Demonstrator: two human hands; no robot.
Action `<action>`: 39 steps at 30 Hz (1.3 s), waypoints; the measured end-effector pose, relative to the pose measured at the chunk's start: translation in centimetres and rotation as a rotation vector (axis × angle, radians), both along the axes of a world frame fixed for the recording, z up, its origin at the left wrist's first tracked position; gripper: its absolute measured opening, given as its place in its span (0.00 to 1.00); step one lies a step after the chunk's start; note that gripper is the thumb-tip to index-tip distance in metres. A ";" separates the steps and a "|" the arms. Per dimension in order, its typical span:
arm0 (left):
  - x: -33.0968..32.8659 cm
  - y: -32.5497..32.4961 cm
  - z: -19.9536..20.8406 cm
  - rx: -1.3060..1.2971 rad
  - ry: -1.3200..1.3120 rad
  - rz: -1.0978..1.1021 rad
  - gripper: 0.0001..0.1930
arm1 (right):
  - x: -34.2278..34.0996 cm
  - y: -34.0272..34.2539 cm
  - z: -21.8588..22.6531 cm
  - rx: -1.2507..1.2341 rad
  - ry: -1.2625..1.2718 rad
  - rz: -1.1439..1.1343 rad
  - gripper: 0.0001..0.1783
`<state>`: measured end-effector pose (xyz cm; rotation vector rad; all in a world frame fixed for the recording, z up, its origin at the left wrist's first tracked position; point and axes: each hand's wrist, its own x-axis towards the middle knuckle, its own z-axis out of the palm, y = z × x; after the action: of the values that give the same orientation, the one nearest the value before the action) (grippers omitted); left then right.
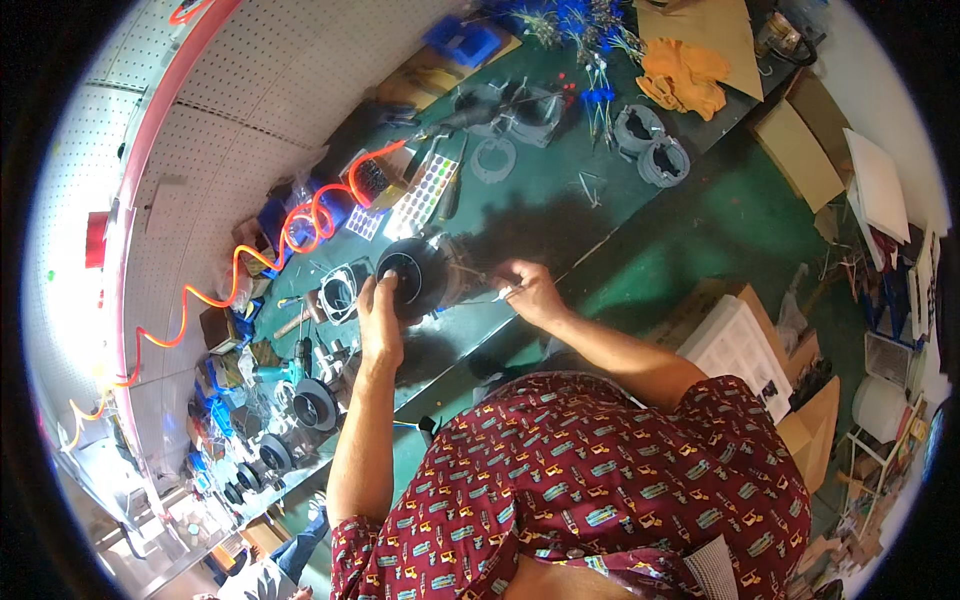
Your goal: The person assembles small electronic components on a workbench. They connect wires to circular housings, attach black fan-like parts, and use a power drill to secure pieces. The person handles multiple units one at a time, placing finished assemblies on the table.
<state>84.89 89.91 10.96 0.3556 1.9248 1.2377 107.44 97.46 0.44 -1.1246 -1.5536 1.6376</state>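
On the green worktop (560, 215) lies a black round housing (425, 268), its dark ring-shaped opening turned toward my left. My left hand (380, 312) is closed on the rim of this housing, the thumb at its opening. From the housing's other end, thin wires (470, 272) reach toward my right hand (530, 292). The fingers of my right hand are pinched on a small white piece (503, 293), apparently at the end of a wire; its exact kind is too small to tell. A coil of pale cable (340, 290) lies beside my left hand.
An orange coiled air hose (240, 262) hangs along the pegboard wall (215, 140). Sticker sheets (425, 195), grey ring parts (650, 145), blue-capped wires (597, 95) and orange gloves (685, 75) lie farther back. More black housings (315, 405) line the left bench; cardboard boxes (810, 420) stand right.
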 end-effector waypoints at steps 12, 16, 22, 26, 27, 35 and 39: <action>0.3 1.3 1.4 -0.065 -0.009 -0.103 0.39 | -1.6 -0.3 -0.3 0.258 -0.035 0.059 0.13; 0.6 1.5 1.2 -0.030 -0.057 -0.133 0.37 | -1.8 0.0 -0.3 0.316 -0.084 0.056 0.15; 0.1 -0.2 1.5 0.029 -0.122 -0.043 0.28 | -2.5 0.2 -0.7 0.415 -0.168 0.062 0.15; -2.6 -5.7 -6.6 -0.100 0.393 -0.286 0.16 | -2.4 0.2 -0.1 0.446 -0.315 0.132 0.14; -2.5 -6.4 -7.9 -0.206 0.584 -0.474 0.15 | -3.0 0.0 0.3 0.500 -0.257 0.095 0.15; 0.7 -5.1 -7.2 -0.233 0.836 -0.596 0.14 | -2.6 0.6 -0.7 0.776 -0.242 0.160 0.08; 0.6 -4.9 -7.0 -0.088 0.799 -0.577 0.12 | -2.1 1.5 -1.5 0.652 -0.151 0.179 0.08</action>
<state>85.47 84.96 3.91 1.4105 2.2484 0.6524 105.31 98.93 -1.09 -0.7765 -2.1221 1.0217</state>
